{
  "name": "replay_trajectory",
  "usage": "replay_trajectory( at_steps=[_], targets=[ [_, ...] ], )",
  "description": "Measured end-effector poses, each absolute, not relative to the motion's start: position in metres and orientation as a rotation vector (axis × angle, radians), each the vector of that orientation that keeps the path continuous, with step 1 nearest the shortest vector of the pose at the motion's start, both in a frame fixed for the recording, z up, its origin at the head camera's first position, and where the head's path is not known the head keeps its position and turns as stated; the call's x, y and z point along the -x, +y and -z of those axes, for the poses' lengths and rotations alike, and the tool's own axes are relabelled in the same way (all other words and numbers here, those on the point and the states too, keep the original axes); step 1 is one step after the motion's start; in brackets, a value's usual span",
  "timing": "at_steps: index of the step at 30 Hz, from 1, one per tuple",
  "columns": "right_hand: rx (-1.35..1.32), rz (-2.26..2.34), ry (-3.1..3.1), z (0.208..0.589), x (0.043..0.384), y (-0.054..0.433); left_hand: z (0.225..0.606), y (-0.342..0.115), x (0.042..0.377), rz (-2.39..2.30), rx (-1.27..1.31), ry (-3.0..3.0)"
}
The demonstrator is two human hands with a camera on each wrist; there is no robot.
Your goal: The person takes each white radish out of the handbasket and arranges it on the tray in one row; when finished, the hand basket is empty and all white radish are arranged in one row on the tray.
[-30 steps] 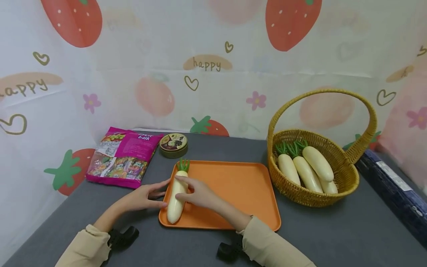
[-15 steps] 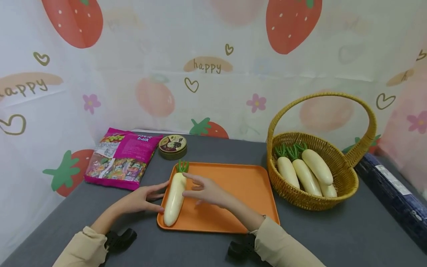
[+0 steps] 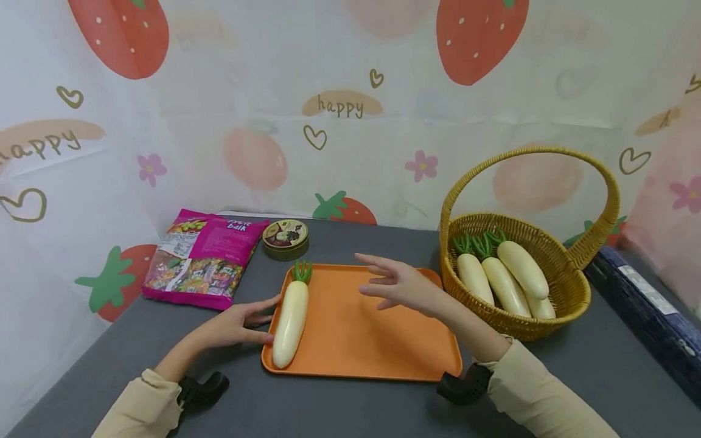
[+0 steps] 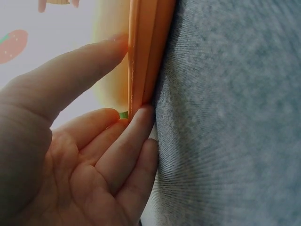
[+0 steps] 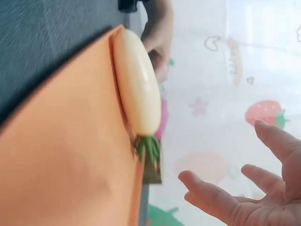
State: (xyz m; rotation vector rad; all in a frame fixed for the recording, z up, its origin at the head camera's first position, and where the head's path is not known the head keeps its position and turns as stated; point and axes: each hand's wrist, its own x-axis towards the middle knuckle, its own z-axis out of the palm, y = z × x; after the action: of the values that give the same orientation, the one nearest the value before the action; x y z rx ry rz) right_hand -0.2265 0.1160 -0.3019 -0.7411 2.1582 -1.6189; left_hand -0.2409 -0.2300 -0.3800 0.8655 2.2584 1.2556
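A white radish (image 3: 291,325) with green stem stubs lies lengthwise along the left side of an orange tray (image 3: 378,347). My left hand (image 3: 235,325) rests at the tray's left rim. In the left wrist view, its thumb and fingertips (image 4: 145,113) touch the tray's outer edge, without curling round it. Over the tray's right half hovers my right hand (image 3: 405,287), holding nothing, fingers spread. The right wrist view shows the radish (image 5: 137,84) apart from that hand (image 5: 254,188). More white radishes (image 3: 504,286) lie in a wicker basket (image 3: 493,325) on the right.
Behind the left hand lies a pink candy bag (image 3: 205,258), beside a round tin (image 3: 285,239). The basket's tall handle (image 3: 531,149) arches up at the tray's right. A dark blue packaged item (image 3: 646,316) lies along the table's right side.
My right hand has come off the radish and moved right, over the tray. The radish stays on the tray's left side, and my left hand keeps to the rim.
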Motion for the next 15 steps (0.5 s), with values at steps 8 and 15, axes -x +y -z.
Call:
replay_trajectory(
  at_steps=[8,15],
  targets=[
    [0.684,1.729,2.208,0.281,0.227,0.163,0.38,-0.228,0.241,-1.241,-0.851,2.282],
    [0.65,1.767,2.275,0.255,0.239,0.197,0.382,-0.231,0.24,-1.246,-0.848,2.279]
  ],
)
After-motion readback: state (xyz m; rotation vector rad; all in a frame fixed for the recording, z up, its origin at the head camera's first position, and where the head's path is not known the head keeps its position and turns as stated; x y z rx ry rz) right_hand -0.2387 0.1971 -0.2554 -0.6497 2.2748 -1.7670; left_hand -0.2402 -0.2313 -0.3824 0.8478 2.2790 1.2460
